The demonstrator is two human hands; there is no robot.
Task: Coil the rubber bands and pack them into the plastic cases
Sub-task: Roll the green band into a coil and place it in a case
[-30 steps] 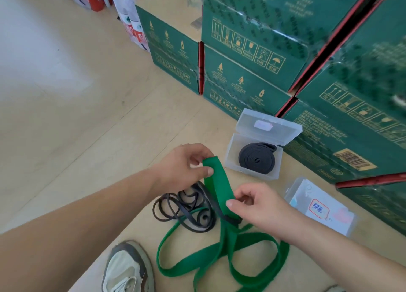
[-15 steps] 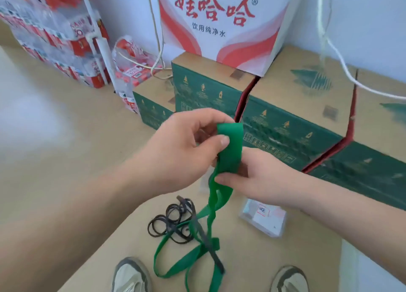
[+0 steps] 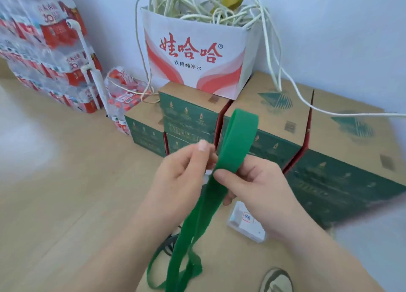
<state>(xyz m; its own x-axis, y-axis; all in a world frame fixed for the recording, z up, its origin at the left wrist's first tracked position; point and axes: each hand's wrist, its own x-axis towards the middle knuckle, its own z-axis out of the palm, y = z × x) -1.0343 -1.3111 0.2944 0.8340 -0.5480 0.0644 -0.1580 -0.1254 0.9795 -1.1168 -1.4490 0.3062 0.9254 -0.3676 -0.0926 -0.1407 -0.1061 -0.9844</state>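
Green rubber band: wide, flat, limp, and light, I judge. Right grip pinches it under the thumb; the folded loop stands above, the tail hangs below. Left grip is curled just beside it, and I cannot tell if it holds. Best taken at the fold. Plastic case lies under the right grip.

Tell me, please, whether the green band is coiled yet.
Not coiled: the band, pinched by the right hand, is only folded over at the top, and its long loops hang loose below.
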